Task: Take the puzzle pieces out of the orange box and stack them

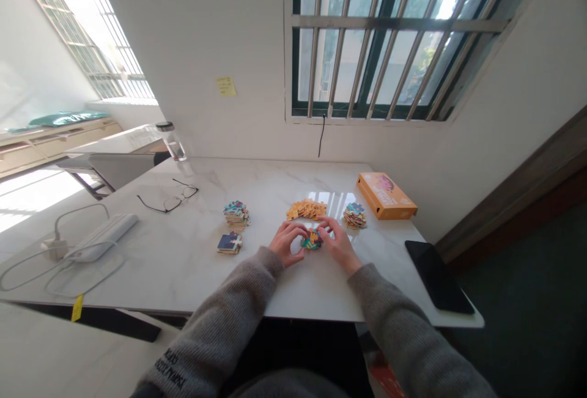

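Both hands sitting low-centre in the frame, fingers half curled: left hand (288, 243) bent in a loose C, fingertips by the left edge of a small multicoloured bunch of puzzle pieces (312, 239), right hand (338, 245) arched in from the other side, fingertips up against it too. Can't tell whether actually pinched tight or just touching. Going left to right on what could go sideways: might clip the low dark-topped stack (229, 243) or the taller stack (236, 217) above it, left of centre, with a wide left-hand swing, and probably topple the tall one thanks to those ragged edges. Could bump the orange pile (305, 208) just above the fingers and mix pieces, or spill the bunch by squeezing unevenly, or knock the patterned stack (354, 217) with a careless right hand. As for the surface, glossy white marbled table (183, 269), with white power strip (107, 238) lower left, glasses (172, 203) and bottle (173, 144) left of centre, orange box (386, 195) centre-right, black phone (438, 276) lower right. Beyond that, bright barred window (117, 37) upper left, yellow sticky note (225, 86) on the wall, bigger barred window (394, 23) upper right.
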`<action>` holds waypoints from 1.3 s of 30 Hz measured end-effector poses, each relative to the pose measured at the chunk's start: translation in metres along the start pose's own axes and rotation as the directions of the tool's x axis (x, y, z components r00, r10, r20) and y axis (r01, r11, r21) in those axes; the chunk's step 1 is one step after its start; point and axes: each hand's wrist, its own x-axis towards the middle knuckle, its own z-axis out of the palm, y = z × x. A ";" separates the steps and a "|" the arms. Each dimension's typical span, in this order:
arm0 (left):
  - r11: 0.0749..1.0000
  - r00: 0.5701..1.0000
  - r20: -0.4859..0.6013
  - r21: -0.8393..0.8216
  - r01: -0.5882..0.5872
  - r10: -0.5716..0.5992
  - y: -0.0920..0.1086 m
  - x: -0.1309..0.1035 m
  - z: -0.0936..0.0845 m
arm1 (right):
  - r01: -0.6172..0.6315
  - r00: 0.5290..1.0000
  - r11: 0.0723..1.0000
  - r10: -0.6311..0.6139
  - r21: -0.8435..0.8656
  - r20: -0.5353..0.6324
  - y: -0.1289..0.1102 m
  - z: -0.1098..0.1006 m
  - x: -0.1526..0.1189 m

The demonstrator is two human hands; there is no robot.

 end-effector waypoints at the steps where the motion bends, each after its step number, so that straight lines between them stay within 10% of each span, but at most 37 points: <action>1: 1.000 1.000 -0.020 0.007 0.007 -0.007 0.000 0.000 -0.002 | -0.003 1.000 1.000 0.003 -0.012 -0.031 0.000 -0.001 0.000; 10: 0.990 0.994 -0.091 0.126 0.070 -0.059 -0.008 -0.003 -0.062 | 0.034 0.998 0.993 -0.038 -0.113 -0.040 0.004 -0.001 0.000; 21: 0.883 0.909 -0.150 0.224 0.413 -0.388 -0.107 -0.019 -0.169 | 0.044 0.999 0.982 -0.045 -0.183 -0.005 0.004 -0.001 -0.001; 39: 0.837 0.863 -0.101 0.211 0.504 -0.494 -0.137 -0.039 -0.172 | 0.026 0.999 0.976 -0.019 -0.218 0.035 0.006 0.001 0.000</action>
